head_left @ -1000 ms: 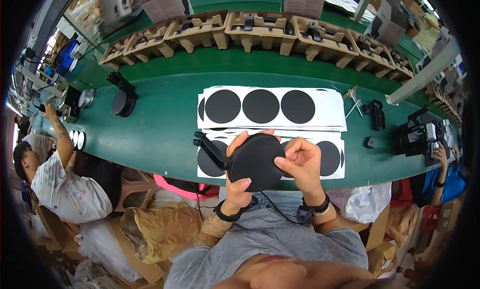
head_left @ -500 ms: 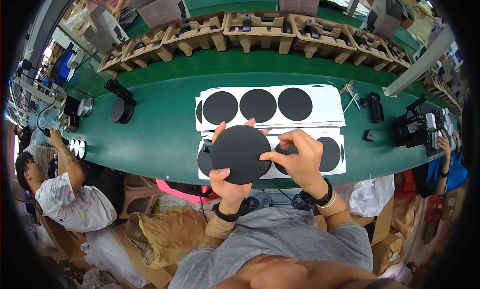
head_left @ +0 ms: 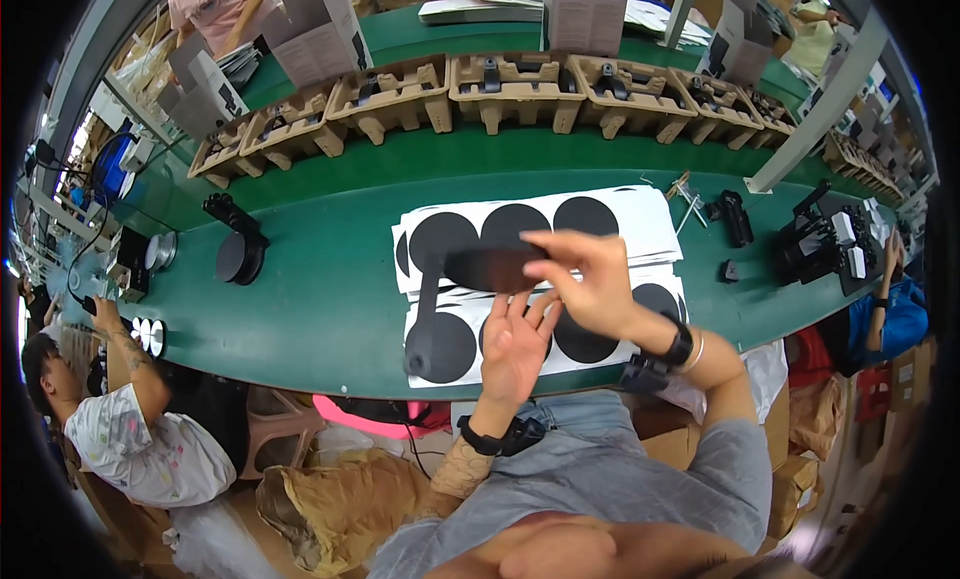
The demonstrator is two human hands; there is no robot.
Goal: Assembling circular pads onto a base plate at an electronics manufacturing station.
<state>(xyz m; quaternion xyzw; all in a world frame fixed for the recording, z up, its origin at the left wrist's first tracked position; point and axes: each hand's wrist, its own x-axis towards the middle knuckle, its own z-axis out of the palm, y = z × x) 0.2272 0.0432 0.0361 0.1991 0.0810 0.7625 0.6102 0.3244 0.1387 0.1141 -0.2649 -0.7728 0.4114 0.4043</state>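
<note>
A black round-based stand (head_left: 490,270) with a thin arm hangs tilted over the sheets, smeared by motion. My right hand (head_left: 597,284) grips the disc's right edge between thumb and fingers. Just below the disc, my left hand (head_left: 513,354) is open, palm up with its fingers stretched; whether its fingertips touch the disc I cannot tell. Underneath lie two stacks of white sheets (head_left: 645,224) bearing black circles (head_left: 586,222). The stand's arm slants down at the left, across the sheets, ending in a small round tip.
A similar black stand (head_left: 241,257) is on the green table (head_left: 310,309) at left. To the right are tweezers-like metal tools (head_left: 689,201), a black handle-shaped part (head_left: 737,219) and a small black block (head_left: 729,271). Cardboard trays (head_left: 517,91) line the back. Co-workers sit at both sides.
The disc has tipped from facing up to nearly edge-on, and its arm has swung into sight. My left hand has let go of the disc's edge and opened beneath it.
</note>
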